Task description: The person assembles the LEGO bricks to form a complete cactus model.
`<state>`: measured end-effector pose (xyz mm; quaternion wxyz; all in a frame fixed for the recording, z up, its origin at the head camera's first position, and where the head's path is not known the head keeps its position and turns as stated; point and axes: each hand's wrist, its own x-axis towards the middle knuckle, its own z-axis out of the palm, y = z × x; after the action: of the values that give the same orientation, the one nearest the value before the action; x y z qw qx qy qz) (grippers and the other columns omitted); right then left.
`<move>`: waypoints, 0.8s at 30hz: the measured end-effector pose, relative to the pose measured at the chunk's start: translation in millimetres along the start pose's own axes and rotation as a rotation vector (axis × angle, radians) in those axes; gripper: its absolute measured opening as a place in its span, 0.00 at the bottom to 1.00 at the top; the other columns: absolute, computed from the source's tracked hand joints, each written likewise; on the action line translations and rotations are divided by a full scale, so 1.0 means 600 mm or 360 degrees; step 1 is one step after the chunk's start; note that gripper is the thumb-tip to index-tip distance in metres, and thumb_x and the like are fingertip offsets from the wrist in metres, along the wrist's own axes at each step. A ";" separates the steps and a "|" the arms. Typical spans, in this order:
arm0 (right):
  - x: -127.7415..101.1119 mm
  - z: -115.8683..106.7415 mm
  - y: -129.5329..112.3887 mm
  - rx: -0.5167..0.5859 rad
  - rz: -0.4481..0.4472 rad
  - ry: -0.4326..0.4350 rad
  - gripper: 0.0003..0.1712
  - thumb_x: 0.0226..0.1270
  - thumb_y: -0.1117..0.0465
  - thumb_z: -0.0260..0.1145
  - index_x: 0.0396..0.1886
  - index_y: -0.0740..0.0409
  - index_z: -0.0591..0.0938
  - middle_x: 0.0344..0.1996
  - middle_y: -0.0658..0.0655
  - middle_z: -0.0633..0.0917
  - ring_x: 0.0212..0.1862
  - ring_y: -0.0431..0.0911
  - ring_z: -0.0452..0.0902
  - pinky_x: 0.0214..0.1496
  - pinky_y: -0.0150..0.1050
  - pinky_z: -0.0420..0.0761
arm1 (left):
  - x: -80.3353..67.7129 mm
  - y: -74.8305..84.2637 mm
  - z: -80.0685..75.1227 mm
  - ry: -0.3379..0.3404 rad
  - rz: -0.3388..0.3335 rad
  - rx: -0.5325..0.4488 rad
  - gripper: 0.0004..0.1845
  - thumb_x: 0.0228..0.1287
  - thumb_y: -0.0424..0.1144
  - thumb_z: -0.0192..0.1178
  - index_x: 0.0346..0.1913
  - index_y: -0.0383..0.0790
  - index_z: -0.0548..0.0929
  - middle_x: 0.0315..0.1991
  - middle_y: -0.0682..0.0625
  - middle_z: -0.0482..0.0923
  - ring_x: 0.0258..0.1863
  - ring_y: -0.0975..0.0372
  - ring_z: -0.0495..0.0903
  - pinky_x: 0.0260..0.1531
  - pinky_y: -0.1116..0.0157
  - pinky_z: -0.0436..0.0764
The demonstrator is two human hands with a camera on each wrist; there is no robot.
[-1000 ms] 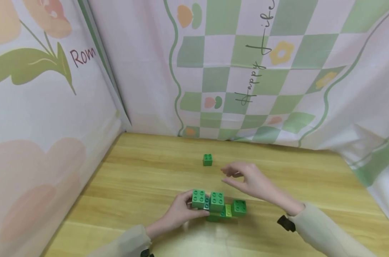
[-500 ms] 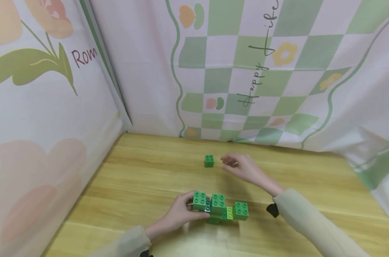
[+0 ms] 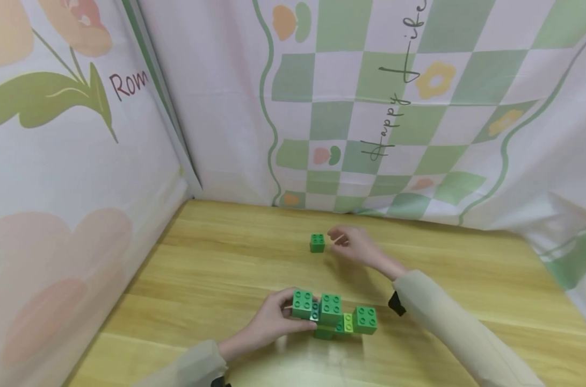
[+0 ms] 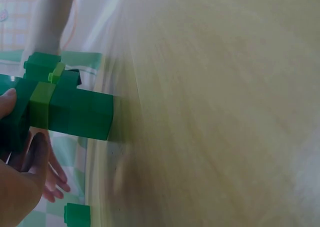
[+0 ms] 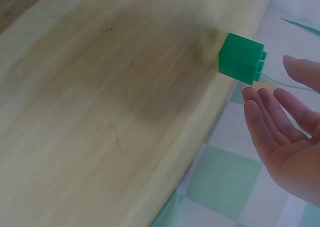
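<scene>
My left hand (image 3: 275, 321) grips the left end of a toy brick build (image 3: 330, 309) made of green, lime and dark teal bricks. Fingers lie behind it and the thumb presses its front side. In the left wrist view the build (image 4: 80, 112) shows from the side, with the fingers (image 4: 37, 152) against it. A single green brick (image 3: 317, 243) stands studs up farther back on the table. Just right of it, my right hand (image 3: 355, 245) hovers with thumb and fingers apart. The right wrist view shows that brick (image 5: 241, 58) near the fingertips, with nothing held.
The wooden table (image 3: 225, 252) spreads under both hands. A white cloth with green checks (image 3: 331, 123) hangs along its back edge, and a flower-printed cloth (image 3: 80, 177) borders the left side.
My right hand has moved back and to the left, up to the single green brick. The left hand keeps its grip on the build, which has hardly moved.
</scene>
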<state>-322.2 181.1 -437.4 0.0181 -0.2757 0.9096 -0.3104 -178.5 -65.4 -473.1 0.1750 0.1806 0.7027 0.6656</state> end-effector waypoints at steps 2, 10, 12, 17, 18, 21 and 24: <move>0.008 0.004 0.003 0.0011 0.0019 -0.0017 0.21 0.64 0.65 0.69 0.54 0.72 0.78 0.48 0.72 0.85 0.45 0.60 0.86 0.49 0.49 0.88 | -0.001 0.001 0.000 -0.0003 -0.0002 -0.0014 0.27 0.52 0.33 0.73 0.57 0.41 0.80 0.55 0.43 0.83 0.49 0.65 0.84 0.53 0.71 0.84; 0.028 0.018 0.012 0.0024 0.0053 -0.0077 0.24 0.64 0.65 0.68 0.57 0.74 0.76 0.50 0.72 0.83 0.47 0.60 0.85 0.51 0.48 0.88 | -0.001 0.003 -0.001 -0.0021 -0.0015 -0.0055 0.26 0.51 0.31 0.73 0.56 0.40 0.80 0.56 0.42 0.82 0.49 0.66 0.85 0.53 0.70 0.84; 0.031 0.021 0.014 0.0025 0.0036 -0.0072 0.25 0.63 0.66 0.69 0.57 0.74 0.76 0.50 0.73 0.83 0.46 0.60 0.86 0.50 0.48 0.88 | -0.001 0.003 -0.001 -0.0021 -0.0024 -0.0059 0.26 0.51 0.31 0.73 0.56 0.41 0.80 0.56 0.43 0.82 0.49 0.66 0.85 0.53 0.70 0.84; 0.036 0.024 0.015 0.0014 0.0047 -0.0085 0.26 0.63 0.65 0.69 0.58 0.74 0.75 0.51 0.73 0.83 0.45 0.60 0.86 0.49 0.48 0.88 | -0.001 0.002 -0.001 -0.0007 -0.0028 -0.0054 0.25 0.51 0.32 0.73 0.55 0.41 0.81 0.56 0.44 0.82 0.50 0.65 0.84 0.54 0.71 0.84; 0.037 0.025 0.014 0.0010 0.0052 -0.0092 0.26 0.64 0.65 0.69 0.58 0.74 0.75 0.51 0.73 0.83 0.46 0.60 0.86 0.48 0.47 0.88 | -0.001 0.002 0.000 -0.0006 -0.0028 -0.0051 0.25 0.51 0.32 0.73 0.55 0.41 0.81 0.56 0.44 0.82 0.50 0.65 0.84 0.54 0.71 0.84; 0.040 0.026 0.011 -0.0005 0.0066 -0.0115 0.26 0.64 0.65 0.69 0.58 0.73 0.75 0.51 0.72 0.83 0.46 0.59 0.86 0.48 0.47 0.88 | -0.001 0.001 -0.001 -0.0002 -0.0023 -0.0040 0.25 0.51 0.32 0.73 0.54 0.41 0.81 0.55 0.44 0.83 0.50 0.66 0.84 0.54 0.71 0.83; 0.045 0.030 0.009 0.0001 0.0080 -0.0141 0.26 0.64 0.64 0.69 0.58 0.73 0.75 0.51 0.72 0.83 0.46 0.59 0.86 0.48 0.45 0.89 | -0.002 0.001 -0.002 0.0000 -0.0020 -0.0035 0.24 0.52 0.32 0.73 0.54 0.41 0.81 0.55 0.44 0.82 0.50 0.66 0.84 0.54 0.71 0.83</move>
<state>-344.1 160.9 -451.5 0.0661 -0.2661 0.9145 -0.2975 -178.2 -67.0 -472.6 0.1811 0.1741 0.6964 0.6723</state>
